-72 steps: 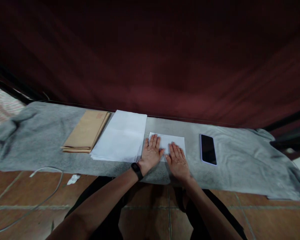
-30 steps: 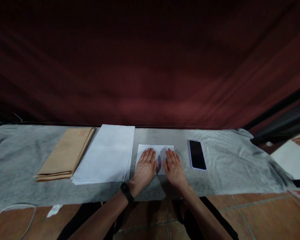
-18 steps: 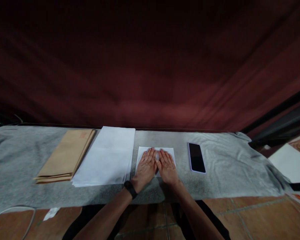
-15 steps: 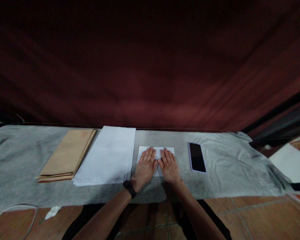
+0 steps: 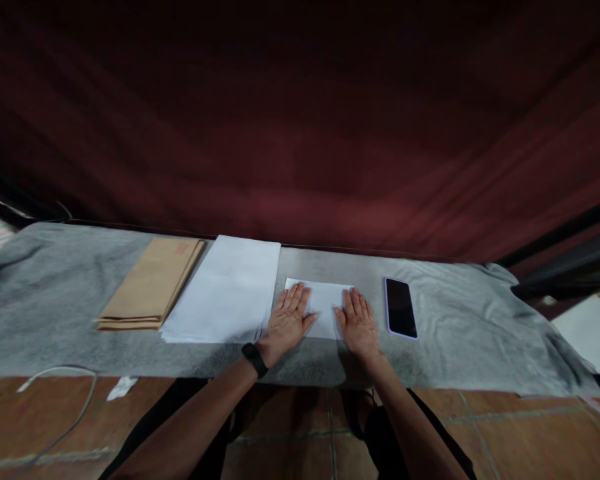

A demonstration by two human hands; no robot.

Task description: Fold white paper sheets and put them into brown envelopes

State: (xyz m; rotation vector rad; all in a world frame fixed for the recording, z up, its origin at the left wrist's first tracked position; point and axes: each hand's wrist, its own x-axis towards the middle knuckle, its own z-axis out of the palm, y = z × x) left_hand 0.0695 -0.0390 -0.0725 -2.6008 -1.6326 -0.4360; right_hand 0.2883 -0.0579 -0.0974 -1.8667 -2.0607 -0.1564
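A small folded sheet of white paper lies flat on the grey cloth in front of me. My left hand rests palm down over its left side, fingers stretched and thumb pointing inward. Over the right edge of the same sheet lies my right hand, also flat with fingers extended. Between the two hands the middle of the paper shows bare. Just left of my left hand is a stack of larger white paper sheets. A phone with a dark screen and a lilac case sits to the right of my right hand.
Brown envelopes are stacked left of the white sheets. Grey cloth covers the long table, with a dark red curtain behind it. A white cable and a white scrap are near the tiled floor.
My hands have slid apart along the paper, from nearly touching at its middle to its two sides. The camera view has shifted and tilted slightly.
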